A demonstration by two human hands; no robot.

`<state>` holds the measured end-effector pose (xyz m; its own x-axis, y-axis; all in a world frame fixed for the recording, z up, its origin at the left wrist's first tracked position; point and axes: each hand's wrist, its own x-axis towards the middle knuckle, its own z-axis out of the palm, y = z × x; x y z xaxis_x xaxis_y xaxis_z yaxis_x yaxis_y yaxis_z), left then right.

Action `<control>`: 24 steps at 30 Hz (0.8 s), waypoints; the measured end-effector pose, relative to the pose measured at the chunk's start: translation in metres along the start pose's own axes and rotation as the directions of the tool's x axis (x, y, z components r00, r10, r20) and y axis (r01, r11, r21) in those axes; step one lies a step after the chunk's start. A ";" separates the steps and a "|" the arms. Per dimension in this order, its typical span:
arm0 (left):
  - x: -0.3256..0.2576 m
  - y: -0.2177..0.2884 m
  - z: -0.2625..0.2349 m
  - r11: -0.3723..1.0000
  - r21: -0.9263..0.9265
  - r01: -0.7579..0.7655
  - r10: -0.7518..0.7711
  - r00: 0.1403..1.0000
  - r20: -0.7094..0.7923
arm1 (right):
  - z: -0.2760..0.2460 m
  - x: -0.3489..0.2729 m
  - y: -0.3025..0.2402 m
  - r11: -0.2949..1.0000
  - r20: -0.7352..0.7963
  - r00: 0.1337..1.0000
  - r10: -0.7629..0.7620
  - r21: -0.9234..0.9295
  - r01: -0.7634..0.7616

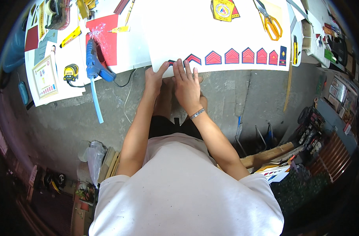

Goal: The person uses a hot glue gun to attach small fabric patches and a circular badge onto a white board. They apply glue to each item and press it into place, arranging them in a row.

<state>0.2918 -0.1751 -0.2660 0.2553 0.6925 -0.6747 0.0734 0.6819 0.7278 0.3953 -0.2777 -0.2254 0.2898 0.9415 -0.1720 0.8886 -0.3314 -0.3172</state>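
A row of red patches with dark blue borders [234,56] runs along the near edge of a white board [222,37]. At the board's near left corner, my left hand [153,80] has its thumb on top, by a small chevron patch [171,63]; its other fingers are mostly hidden and appear to hold the edge. My right hand [186,85] lies with fingers stretched out on the board beside that patch, partly covering it. Just right of those fingertips is another chevron patch [193,59]. A narrow blue patch [283,56] ends the row at the right.
Orange-handled scissors [273,27] and a yellow badge patch [222,10] rest farther up the board. On the left are a blue glue gun [93,59] with a glue stick, a tape measure [71,72], a yellow cutter [70,37] and a framed certificate [46,76]. A wooden stick [288,88] overhangs the table's right side.
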 end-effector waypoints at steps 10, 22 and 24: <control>-0.003 0.012 -0.014 0.985 -0.084 0.154 -0.145 0.984 0.107 | -0.044 -0.029 0.020 0.957 -0.091 0.989 0.116 0.276 -0.087; -0.011 0.000 -0.024 0.934 -0.317 0.163 -0.124 0.982 0.141 | -0.008 0.129 -0.038 0.969 -0.174 0.965 -0.196 0.116 0.217; -0.013 0.002 -0.021 0.938 -0.314 0.144 -0.114 0.987 0.112 | -0.003 0.132 -0.042 0.965 -0.132 0.964 -0.229 0.096 0.242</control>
<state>0.2688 -0.1777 -0.2583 0.3513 0.5797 -0.7352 -0.1975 0.8135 0.5470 0.3976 -0.1393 -0.2320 0.1232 0.9919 0.0298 0.8937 -0.0979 -0.4378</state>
